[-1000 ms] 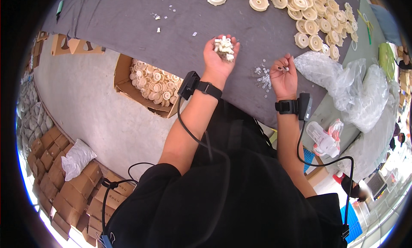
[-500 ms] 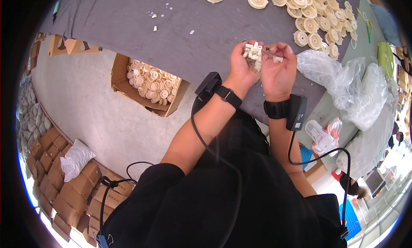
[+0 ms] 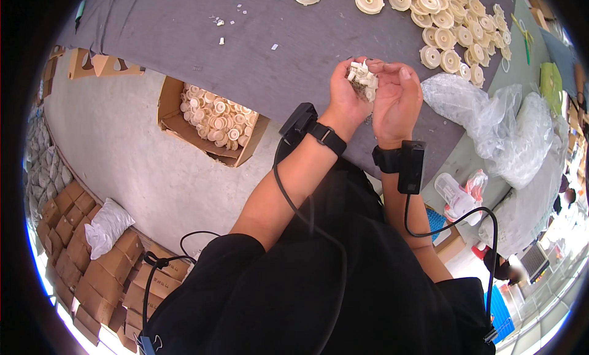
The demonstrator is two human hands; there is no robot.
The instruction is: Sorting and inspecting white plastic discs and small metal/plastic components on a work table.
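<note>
Both hands are cupped side by side, palms up, above the near edge of a grey cloth-covered table (image 3: 276, 79). A heap of small white cylindrical plastic parts (image 3: 363, 77), mixed with fine greyish bits, lies in my left hand (image 3: 350, 100), whose fingers curl up around it. My right hand (image 3: 396, 103) leans against the left, fingers bent and touching the heap's edge; its visible palm holds nothing. The right fingertips are partly hidden behind the parts. What the fine greyish bits are is too small to tell.
Cream plastic discs (image 3: 451, 36) are piled at the table's far right. Clear plastic bags (image 3: 491, 119) lie right of my hands. A cardboard box (image 3: 170, 112) of similar discs stands below the table's left edge. Small white scraps (image 3: 221, 22) dot the cloth. Stacked cartons (image 3: 101, 287) fill the lower left.
My right hand has turned inward toward the left one. The white piece that lay in its palm no longer shows there, and the heap in my left hand sits more bunched.
</note>
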